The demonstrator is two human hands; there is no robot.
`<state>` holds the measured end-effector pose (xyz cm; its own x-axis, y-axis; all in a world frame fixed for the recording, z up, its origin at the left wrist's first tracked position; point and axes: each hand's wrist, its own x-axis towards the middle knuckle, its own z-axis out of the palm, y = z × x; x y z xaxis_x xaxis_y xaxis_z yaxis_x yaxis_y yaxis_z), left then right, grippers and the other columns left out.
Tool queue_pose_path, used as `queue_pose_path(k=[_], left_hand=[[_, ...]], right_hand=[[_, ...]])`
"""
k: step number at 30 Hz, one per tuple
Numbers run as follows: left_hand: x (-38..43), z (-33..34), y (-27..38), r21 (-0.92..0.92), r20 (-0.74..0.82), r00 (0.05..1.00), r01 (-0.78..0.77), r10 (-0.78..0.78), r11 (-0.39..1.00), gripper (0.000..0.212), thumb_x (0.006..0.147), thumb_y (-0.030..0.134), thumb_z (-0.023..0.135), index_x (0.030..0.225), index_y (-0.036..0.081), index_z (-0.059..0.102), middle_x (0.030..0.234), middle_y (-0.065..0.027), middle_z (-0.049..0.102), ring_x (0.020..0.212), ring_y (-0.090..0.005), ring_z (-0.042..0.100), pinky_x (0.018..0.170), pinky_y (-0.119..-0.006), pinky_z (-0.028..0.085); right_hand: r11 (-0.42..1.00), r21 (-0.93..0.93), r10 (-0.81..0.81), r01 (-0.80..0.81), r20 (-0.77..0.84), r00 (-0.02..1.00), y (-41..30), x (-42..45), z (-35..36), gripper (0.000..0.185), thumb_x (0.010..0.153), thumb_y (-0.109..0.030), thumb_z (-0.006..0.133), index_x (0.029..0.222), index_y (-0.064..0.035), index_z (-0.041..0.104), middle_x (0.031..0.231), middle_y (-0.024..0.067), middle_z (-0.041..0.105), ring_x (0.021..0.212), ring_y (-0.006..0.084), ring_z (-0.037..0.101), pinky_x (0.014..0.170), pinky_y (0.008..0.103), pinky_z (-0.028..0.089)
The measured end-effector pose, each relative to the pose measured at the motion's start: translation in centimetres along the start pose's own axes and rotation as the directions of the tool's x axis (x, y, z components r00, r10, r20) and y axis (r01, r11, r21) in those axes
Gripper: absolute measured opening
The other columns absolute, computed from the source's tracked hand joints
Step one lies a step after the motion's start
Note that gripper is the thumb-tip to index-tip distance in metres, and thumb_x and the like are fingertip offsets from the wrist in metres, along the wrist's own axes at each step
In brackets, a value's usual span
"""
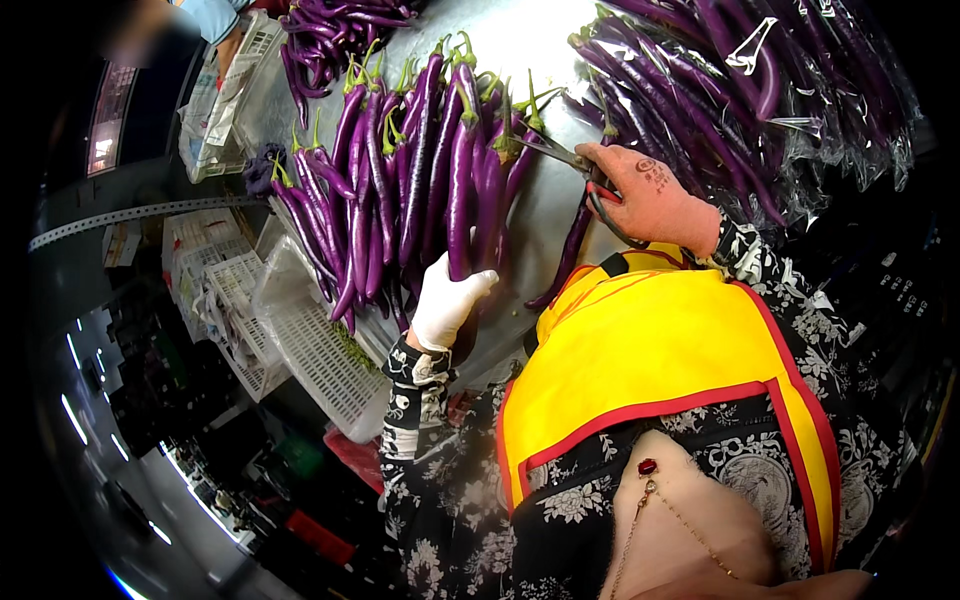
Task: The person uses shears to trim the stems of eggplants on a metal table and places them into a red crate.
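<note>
My right hand (652, 193), in an orange glove, grips scissors (606, 204) with dark handles and red inner parts. Their blades are spread and point left, at the stem end of a long purple eggplant (491, 199). Around the lower part of that eggplant closes my left hand (448, 304), in a white glove; its fingers are partly hidden. Long eggplants with green stems (420, 161) lie side by side in a pile just beyond and left of this hand. A single eggplant (574, 244) lies apart beneath the scissors hand.
Bagged eggplants in clear plastic (675, 105) lie at the right of the metal table (536, 225). Another eggplant pile (330, 37) is at the far edge. White plastic crates (322, 360) stand left of and below the table. Another person's arm (227, 49) shows at top left.
</note>
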<state>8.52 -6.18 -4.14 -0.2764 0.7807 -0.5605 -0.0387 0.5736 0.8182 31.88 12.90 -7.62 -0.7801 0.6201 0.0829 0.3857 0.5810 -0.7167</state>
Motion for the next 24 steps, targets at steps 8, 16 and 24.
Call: queue_pose_path(k=[8,16,24], left_hand=[[-2.1,0.2,-1.6,0.186,-0.01,0.999,-0.044,0.046,0.982,0.043,0.081,0.006,0.068,0.122,-0.005,0.058,0.103,-0.0034,0.064,0.091,-0.0105,0.057,0.084,-0.025,0.047],[-2.8,0.8,-2.3,0.31,-0.031,0.995,-0.085,0.099,0.947,0.037,0.081,0.007,0.063,0.116,-0.002,0.06,0.097,-0.0096,0.07,0.088,-0.0148,0.064,0.083,-0.028,0.049],[-3.6,0.1,-3.2,0.542,-0.056,0.991,-0.068,0.117,0.838,0.054,0.079,0.005,0.058,0.133,0.003,0.052,0.104,-0.0236,0.067,0.099,-0.037,0.065,0.086,-0.036,0.05]], right_hand=[[0.934,0.223,0.181,-0.281,0.383,0.906,-0.5,-1.1,-1.3,0.051,0.088,-0.027,0.062,0.13,-0.0025,0.047,0.109,0.0237,0.062,0.099,0.0387,0.061,0.085,0.0417,0.047],[0.956,0.18,0.135,-0.232,0.43,0.892,0.3,-2.0,-1.0,0.048,0.088,-0.026,0.06,0.128,-0.0017,0.049,0.109,0.0248,0.061,0.101,0.0406,0.059,0.088,0.0425,0.046],[0.949,0.234,0.039,-0.21,0.574,0.818,3.4,-3.9,0.1,0.033,0.089,-0.023,0.059,0.111,0.0018,0.054,0.094,0.0227,0.062,0.09,0.038,0.059,0.079,0.0427,0.046]])
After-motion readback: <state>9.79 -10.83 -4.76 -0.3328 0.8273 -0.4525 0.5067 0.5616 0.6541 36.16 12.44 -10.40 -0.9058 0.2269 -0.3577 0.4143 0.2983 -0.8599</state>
